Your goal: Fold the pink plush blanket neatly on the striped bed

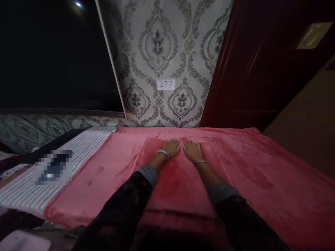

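Dark sleeves (117,205) extended over pink cloth (180,181).
Left hand (171,148) and right hand (193,151) lay flat on it, side by side, fingers unclenched.

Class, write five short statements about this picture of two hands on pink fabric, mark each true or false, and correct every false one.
1. The left hand and right hand both rest on pink plush fabric. True.
2. The handwritten number is 377. False: the paper label on the wallpaper reads 277.
3. The striped cloth lies to the left of both hands. True.
4. The person wears no jewellery. False: there is a left bracelet and a right bracelet.
5. The television is showing a bright film. False: its screen is dark.
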A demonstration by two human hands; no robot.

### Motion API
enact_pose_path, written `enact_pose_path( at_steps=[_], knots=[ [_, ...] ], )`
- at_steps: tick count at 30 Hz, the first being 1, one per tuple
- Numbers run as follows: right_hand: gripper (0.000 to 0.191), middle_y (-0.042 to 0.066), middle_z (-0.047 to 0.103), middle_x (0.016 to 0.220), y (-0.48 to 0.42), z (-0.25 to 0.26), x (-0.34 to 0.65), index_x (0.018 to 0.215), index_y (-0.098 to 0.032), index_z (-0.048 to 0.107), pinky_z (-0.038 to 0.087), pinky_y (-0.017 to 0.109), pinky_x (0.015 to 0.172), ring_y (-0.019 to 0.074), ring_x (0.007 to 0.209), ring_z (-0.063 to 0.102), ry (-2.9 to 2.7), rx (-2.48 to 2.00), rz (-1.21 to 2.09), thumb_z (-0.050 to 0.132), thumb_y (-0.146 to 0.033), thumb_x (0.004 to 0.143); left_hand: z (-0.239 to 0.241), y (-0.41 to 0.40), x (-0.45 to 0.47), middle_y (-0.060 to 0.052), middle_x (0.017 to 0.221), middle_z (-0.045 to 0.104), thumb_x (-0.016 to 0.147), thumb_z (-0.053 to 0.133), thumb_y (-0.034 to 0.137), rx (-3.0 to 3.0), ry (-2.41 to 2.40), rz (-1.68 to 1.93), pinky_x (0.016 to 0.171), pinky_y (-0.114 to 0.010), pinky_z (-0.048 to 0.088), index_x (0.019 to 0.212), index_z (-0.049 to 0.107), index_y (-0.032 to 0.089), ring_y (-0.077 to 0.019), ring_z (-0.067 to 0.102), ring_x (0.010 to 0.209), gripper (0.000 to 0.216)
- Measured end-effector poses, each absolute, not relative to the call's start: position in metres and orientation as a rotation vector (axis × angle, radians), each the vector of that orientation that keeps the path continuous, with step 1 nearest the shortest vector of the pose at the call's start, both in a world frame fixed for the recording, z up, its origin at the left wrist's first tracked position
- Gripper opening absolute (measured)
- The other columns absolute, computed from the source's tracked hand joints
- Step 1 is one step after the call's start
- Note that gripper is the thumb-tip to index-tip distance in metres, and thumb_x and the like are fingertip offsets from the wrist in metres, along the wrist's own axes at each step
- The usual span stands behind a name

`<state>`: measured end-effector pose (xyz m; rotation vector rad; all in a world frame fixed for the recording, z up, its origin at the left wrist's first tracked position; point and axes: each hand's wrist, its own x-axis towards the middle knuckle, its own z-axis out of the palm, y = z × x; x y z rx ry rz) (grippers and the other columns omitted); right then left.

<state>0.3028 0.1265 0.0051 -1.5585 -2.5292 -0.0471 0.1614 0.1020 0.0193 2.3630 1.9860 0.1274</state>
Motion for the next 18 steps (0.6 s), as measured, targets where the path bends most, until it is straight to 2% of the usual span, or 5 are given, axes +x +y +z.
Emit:
enact_pose_path(
  at_steps=[3,7,11,13,18],
  knots=[
    [0.052,0.009,0.048,0.156,0.132,-0.007,0.315,0.150,-0.023,0.050,0.032,0.053,0.115,0.0267,0.140,0.042,-2.500,-1.521,-0.047,0.025,-0.032,0.105,0.015,0.100,0.145,-0.010,0.159,0.045,0.103,0.030,0.045,2.345,1.998,0.130,0.125,-0.056,0.020,0.154,0.040,0.023,-0.0263,0.038,0.148,0.056],
    [0.054,0.009,0.049,0.154,0.144,-0.008,0.341,0.150,-0.024,0.050,0.031,0.057,0.114,0.0297,0.141,0.040,-2.467,-1.621,0.012,0.024,-0.039,0.105,0.028,0.095,0.105,-0.009,0.157,0.048,0.103,0.029,0.048,2.180,2.100,0.034,0.125,-0.055,0.016,0.152,0.044,0.024,-0.0249,0.039,0.148,0.056],
    [0.059,0.011,0.037,0.163,0.148,-0.012,0.383,0.155,-0.020,0.041,0.033,0.059,0.114,0.0294,0.148,0.033,-2.330,-1.833,0.195,0.020,-0.043,0.105,0.041,0.080,0.066,-0.005,0.163,0.038,0.103,0.027,0.047,2.015,2.218,0.005,0.124,-0.059,0.019,0.153,0.042,0.029,-0.0269,0.031,0.152,0.056],
    [0.061,0.014,0.035,0.163,0.145,-0.014,0.407,0.157,-0.017,0.037,0.034,0.056,0.115,0.0285,0.148,0.034,-2.270,-1.892,0.289,0.019,-0.042,0.105,0.044,0.071,0.049,-0.004,0.165,0.033,0.102,0.024,0.048,1.917,2.282,0.000,0.122,-0.063,0.020,0.156,0.038,0.031,-0.0296,0.027,0.154,0.058],
    [0.061,0.021,0.038,0.159,0.122,-0.013,0.462,0.154,-0.006,0.039,0.032,0.052,0.117,0.0300,0.148,0.035,-2.216,-1.958,0.329,0.020,-0.035,0.104,0.054,0.045,0.021,-0.013,0.170,0.017,0.101,0.023,0.051,1.682,2.456,0.010,0.120,-0.070,0.016,0.162,0.023,0.020,-0.0366,0.013,0.156,0.069]
  ],
)
